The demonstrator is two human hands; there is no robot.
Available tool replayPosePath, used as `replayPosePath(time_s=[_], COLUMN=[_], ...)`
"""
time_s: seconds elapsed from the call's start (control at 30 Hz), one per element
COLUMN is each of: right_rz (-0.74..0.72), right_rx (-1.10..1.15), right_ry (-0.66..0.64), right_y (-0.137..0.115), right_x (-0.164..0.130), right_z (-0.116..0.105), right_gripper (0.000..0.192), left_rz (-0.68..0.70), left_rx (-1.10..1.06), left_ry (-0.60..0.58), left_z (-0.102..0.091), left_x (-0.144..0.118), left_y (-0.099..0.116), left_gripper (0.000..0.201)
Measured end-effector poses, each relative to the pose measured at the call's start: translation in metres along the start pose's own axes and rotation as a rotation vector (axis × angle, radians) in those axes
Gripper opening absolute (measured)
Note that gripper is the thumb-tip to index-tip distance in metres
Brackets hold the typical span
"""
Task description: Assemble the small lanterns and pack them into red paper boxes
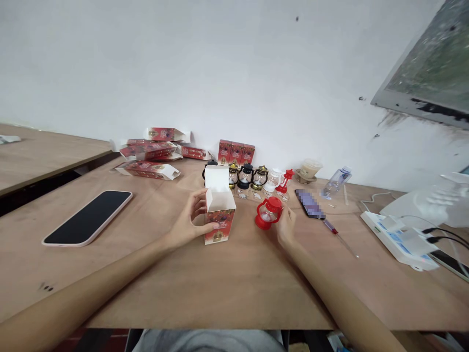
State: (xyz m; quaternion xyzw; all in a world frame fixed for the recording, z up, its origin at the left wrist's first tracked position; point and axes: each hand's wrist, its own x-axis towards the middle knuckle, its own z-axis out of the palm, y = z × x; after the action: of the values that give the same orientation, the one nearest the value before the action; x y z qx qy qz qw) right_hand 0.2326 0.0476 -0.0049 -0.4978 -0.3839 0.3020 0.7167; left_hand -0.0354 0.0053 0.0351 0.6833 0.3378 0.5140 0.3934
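My left hand point(191, 219) is wrapped round the side of a red printed gift box point(220, 226), which stands upright on the table with its white top flap raised. To the right of it, my right hand point(287, 224) grips a small red toy lantern point(269, 213) by its right side, close above the tabletop. Whether the lantern touches the table I cannot tell. Behind the box and the lantern stands a row of small lanterns, among them a black one point(245, 177), a bronze one point(260, 178), a white one point(273, 180) and another red one point(285, 181).
Flattened and half-folded red cartons point(150, 150) are piled at the back left, with closed red boxes point(236, 152) against the wall. A phone point(88, 217) lies at left. On the right are another phone point(309, 203), a screwdriver point(340, 237), a bottle point(337, 182), a cup point(309, 169) and a power strip point(399, 244).
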Motion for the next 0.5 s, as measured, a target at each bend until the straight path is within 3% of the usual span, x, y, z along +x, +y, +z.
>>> replayPosePath(time_s=[0.23,0.37,0.5], right_rz=[0.085,0.043,0.064], right_rx=[-0.065,0.005,0.12], right_ry=[-0.174,-0.266,-0.587], right_y=[0.004,-0.013,-0.029], right_x=[-0.004,0.001,0.002], right_z=[-0.001,-0.002,-0.002], right_gripper=[0.014,0.038,0.064], left_rz=[0.018,0.032,0.042], left_rx=[0.006,-0.01,-0.047], left_ry=[0.015,0.03,0.024], left_z=[0.001,0.002,0.002], left_x=[-0.003,-0.004,-0.002], left_y=[-0.001,-0.003,-0.004], left_gripper=[0.071,0.069,0.069])
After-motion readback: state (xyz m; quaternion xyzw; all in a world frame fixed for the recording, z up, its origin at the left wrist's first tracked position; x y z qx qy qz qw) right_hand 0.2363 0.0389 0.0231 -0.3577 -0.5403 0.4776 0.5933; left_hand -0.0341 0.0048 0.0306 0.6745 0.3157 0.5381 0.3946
